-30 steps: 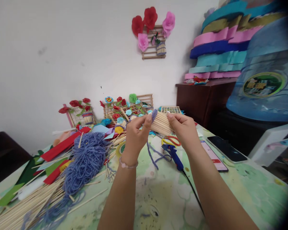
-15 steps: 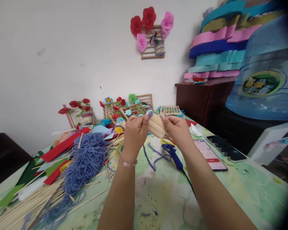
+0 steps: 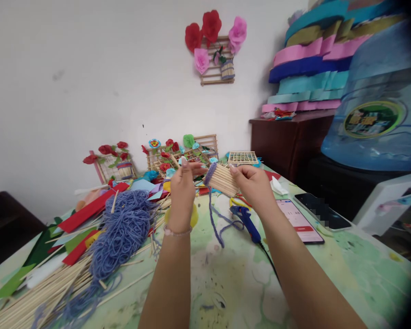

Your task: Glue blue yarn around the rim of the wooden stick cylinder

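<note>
A small panel of short wooden sticks [image 3: 223, 179], laid side by side, is held up over the table by my right hand [image 3: 255, 185]. My right thumb and fingers pinch its right edge. Blue-purple yarn [image 3: 210, 174] wraps the panel's left end, and a loose tail dangles from it toward the table. My left hand [image 3: 185, 187] is just left of the wrapped end, fingers stretched toward it and thumb raised; I see nothing held in it. Below the panel lies a blue hot glue gun [image 3: 248, 223] with its black cord running toward me.
A heap of blue-purple yarn [image 3: 126, 228] lies at left over many wooden sticks [image 3: 51, 292] and red felt [image 3: 92, 208]. Two phones [image 3: 299, 221] rest at right. Stick frames with paper flowers [image 3: 169, 155] stand along the wall. A large water bottle [image 3: 380, 100] is at far right.
My left hand has let go of the panel's left end and shifted left, uncovering the yarn wrap. The yarn tail now hangs in view. My right hand keeps its grip.
</note>
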